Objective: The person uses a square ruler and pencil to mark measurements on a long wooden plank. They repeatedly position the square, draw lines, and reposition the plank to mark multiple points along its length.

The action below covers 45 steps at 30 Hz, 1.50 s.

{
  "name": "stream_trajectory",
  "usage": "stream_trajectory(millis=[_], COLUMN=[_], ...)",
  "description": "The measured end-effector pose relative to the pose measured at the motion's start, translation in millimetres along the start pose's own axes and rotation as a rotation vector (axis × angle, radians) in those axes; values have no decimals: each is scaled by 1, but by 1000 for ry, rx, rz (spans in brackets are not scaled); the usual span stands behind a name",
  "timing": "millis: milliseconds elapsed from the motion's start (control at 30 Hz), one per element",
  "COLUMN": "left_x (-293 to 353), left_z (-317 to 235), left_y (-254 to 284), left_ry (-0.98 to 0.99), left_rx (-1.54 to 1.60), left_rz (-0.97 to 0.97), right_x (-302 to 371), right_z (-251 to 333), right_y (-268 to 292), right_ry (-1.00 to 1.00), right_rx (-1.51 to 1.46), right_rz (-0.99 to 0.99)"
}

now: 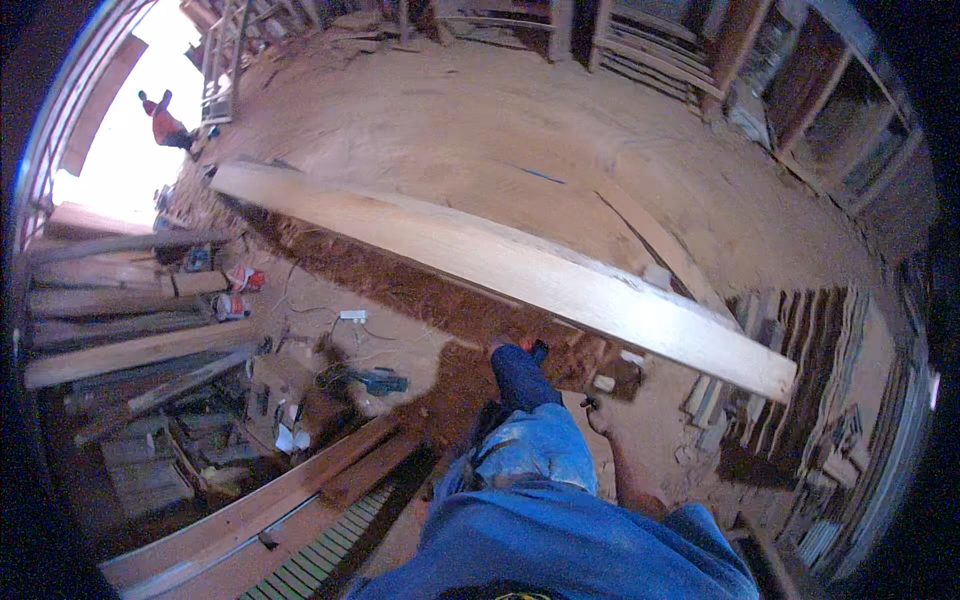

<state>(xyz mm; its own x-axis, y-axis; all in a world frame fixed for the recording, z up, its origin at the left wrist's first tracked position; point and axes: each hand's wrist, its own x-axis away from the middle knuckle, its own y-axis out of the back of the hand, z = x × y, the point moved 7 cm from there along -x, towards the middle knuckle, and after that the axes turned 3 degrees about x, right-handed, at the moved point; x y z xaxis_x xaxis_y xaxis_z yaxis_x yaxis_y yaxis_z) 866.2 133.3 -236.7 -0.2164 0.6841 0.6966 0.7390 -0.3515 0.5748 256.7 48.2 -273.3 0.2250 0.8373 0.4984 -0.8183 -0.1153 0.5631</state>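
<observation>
A long, pale wooden beam [500,265] stretches across the space in front of me, from the far left down to the right. My right arm hangs at my side, and my right hand [602,420] is at its end, short of the beam and apart from it. Something small and dark shows at its fingers, too blurred to name; how the fingers are bent cannot be made out. My left hand is out of sight. One of my legs, in blue trousers, is forward below the beam.
Timber planks [120,300] are stacked at the left, with boards [240,510] at lower left. A dark power tool [378,381] and a white power strip [353,316] with cords lie on the ground. Thin slats [800,350] are at the right. A person [168,122] is at the far-left opening.
</observation>
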Motion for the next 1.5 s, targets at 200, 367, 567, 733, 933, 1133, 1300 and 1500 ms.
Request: stream_trajectory(millis=[200, 367, 567, 733, 933, 1133, 1300, 1500], left_x=[-20, -116, -177, -167, -165, -161, -163, -221], left_z=[-7, -58, -124, -245, -195, -85, -73, -114], left_y=[39, 92, 209, 293, 275, 223, 206, 287], left_ry=[162, 171, -3, 71, 375, 599, 799, 693], left_rx=[46, -159, 150, 97, 193, 64, 164, 410], left_rz=[-160, -249, -419, -587, -547, -389, -432, -702], right_x=[-26, -95, -182, -214, -222, -247, -261, -282], right_z=[270, 414, 532, 570, 628, 645, 688, 758], right_y=[85, 123, 62, 33, 29, 3, -14, -33], right_ry=[246, 215, 405, 513, 414, 581, 523, 588], right_rx=[123, 200, 539, 669, 536, 588, 590, 511], right_rz=[108, 60, 41, 188, 455, 341, 381, 340])
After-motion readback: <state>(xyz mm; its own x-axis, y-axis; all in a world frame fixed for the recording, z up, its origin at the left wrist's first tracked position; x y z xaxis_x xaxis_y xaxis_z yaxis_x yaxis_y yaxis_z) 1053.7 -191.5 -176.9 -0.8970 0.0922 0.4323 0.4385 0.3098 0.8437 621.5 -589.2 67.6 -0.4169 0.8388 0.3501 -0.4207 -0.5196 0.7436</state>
